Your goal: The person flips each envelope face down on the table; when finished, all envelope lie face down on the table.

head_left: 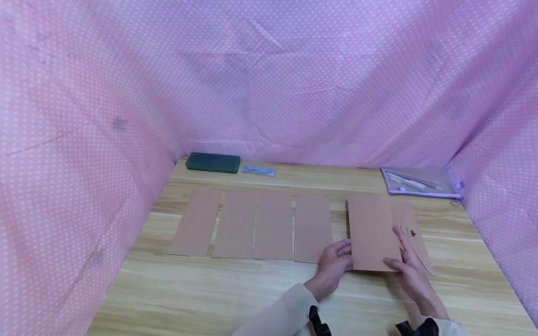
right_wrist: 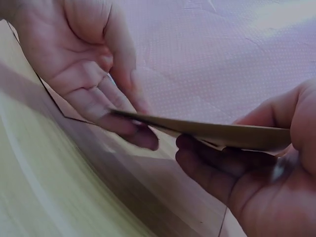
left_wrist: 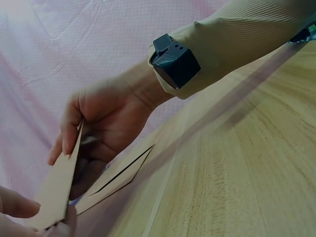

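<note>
Both hands hold a thin brown kraft-cover notebook (head_left: 371,233) at a tilt just above the table, to the right of a row. My right hand (head_left: 412,275) grips its right side, thumb on the cover and fingers beneath, as the right wrist view shows. My left hand (head_left: 334,266) pinches the left edge between thumb and fingers (right_wrist: 140,136). Behind the right hand lies another brown notebook (head_left: 414,233) with a small black crown mark, partly covered by the held one. Several matching brown notebooks (head_left: 273,226) lie flat side by side to the left.
A dark green case (head_left: 213,163) and a small blue-and-white packet (head_left: 258,171) lie at the back left of the wooden table (head_left: 201,294). At the back right is a clear purple-edged pouch (head_left: 437,176) with pens inside. Pink dotted cloth (head_left: 269,93) hangs around the table.
</note>
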Demonstrator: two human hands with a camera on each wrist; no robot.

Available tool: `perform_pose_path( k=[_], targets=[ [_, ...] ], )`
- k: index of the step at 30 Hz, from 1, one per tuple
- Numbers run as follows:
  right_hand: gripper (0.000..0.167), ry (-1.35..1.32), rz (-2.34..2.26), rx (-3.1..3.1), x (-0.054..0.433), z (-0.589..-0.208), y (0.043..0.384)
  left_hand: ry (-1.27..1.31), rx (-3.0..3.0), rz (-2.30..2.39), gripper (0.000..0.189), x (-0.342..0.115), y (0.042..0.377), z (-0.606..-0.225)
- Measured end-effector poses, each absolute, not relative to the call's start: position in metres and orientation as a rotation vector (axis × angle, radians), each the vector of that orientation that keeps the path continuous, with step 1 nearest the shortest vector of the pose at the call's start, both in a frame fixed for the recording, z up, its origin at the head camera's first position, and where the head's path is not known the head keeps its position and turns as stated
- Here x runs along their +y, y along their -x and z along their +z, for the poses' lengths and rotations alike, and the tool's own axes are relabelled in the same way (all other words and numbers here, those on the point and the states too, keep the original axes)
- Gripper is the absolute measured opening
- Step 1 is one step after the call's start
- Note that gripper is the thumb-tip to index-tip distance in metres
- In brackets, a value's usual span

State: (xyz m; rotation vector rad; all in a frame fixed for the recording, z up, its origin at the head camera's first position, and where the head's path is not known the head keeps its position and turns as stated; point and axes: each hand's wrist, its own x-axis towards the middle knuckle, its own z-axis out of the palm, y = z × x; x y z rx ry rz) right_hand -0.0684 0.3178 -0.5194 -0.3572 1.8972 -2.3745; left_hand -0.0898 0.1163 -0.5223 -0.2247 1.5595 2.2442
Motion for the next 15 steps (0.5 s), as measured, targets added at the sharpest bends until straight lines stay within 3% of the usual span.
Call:
perform_pose_path(
  k=[5, 15],
  targets=[
    [0.09, 0.42, -2.439, 1.785, 0.314, -0.521, 0.069, 0.289, 1.649, 2.222, 0.055, 0.114, 0.089, -0.521],
    [0.084, 0.285, -2.209, 2.118, 0.313, -0.52, 0.071, 0.302, 1.693, 2.239, 0.048, 0.1, 0.094, -0.522]
  ],
)
